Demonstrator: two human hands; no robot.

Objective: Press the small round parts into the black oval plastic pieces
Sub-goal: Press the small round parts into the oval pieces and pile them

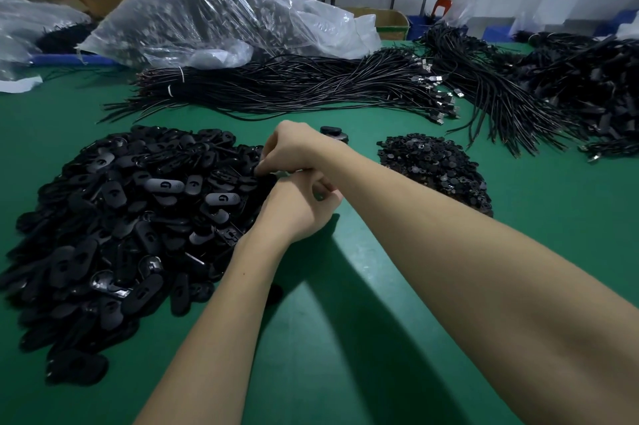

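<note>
- Head view: both hands working at the right edge of the heap of black oval pieces (pixel 114 217), on the green table (pixel 380 338).
- Right hand (pixel 294 147) reaching across from the right, fingers curled down, pinching something dark at the heap's edge; too hidden to name.
- Left hand (pixel 297 213) just nearer, under the right wrist, fingers curled; whether holding a part or nothing, impossible to tell.
- Pile of small round parts (pixel 435 172) lying right of the hands, well apart from the oval heap.
- Likely trouble: crossed wrists hiding the join, so a round part seated crooked or dropped into the heap, lost among black pieces.
- Also risky: a dragging forearm scattering either pile.
- One lone dark piece (pixel 333 134) just beyond the right hand.
- Farther off: cable bundles (pixel 294 89), clear plastic bag (pixel 221 12), nothing blocking the short reach.
</note>
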